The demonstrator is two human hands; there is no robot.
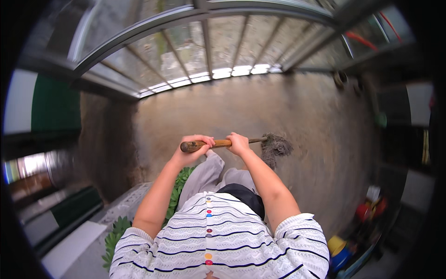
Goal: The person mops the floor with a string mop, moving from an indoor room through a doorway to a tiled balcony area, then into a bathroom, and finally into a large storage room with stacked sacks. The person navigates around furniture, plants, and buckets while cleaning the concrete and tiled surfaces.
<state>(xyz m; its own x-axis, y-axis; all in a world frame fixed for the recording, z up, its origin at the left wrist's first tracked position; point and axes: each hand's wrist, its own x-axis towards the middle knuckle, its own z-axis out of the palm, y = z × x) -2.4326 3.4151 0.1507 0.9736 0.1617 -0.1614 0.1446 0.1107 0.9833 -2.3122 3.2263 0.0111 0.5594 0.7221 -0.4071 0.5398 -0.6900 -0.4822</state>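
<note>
Across both hands, seemingly wooden mop-handle

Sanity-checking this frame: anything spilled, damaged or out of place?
Nothing clearly stands out. Left hand and right hand grip the mop handle, grey strands at its far end. The floor is patchy; spill or wear, can't tell.

Both hands around mop handle

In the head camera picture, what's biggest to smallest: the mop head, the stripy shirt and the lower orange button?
1. Stripy shirt, nearest the camera, so it looks extra big
2. Mop head
3. Lower orange button
</note>
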